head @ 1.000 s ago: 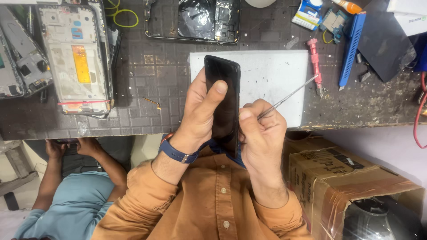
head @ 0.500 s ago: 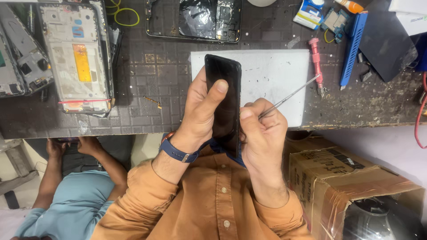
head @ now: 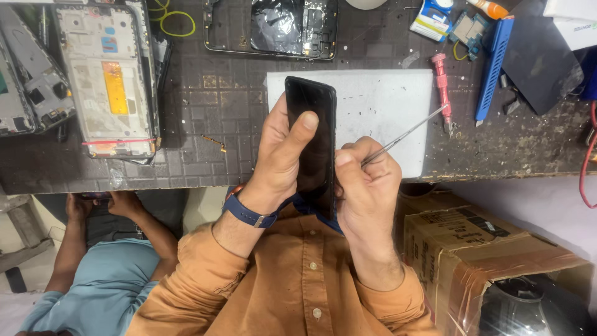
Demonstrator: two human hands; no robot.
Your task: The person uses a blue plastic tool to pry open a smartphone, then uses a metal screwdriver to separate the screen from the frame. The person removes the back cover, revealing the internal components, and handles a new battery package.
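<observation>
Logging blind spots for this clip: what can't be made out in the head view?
- Tip of the thin metal tool: hidden inside the right hand against the black phone.
- Phone's lower end: covered by both hands; left hand wraps it.
- Cardboard box contents: partly cut off by the frame edge.

We look down on a dark counter with a scuffed grid-patterned surface, speckled with pale flecks. A white mat lies on it near the front edge. To the left sit opened phone frames; another black frame rests at the far edge. A blue tool and a pink screwdriver lie to the right. Below the counter's edge we see a taped cardboard box on the right and a person in a light blue shirt on the left. Light is even and soft.
</observation>
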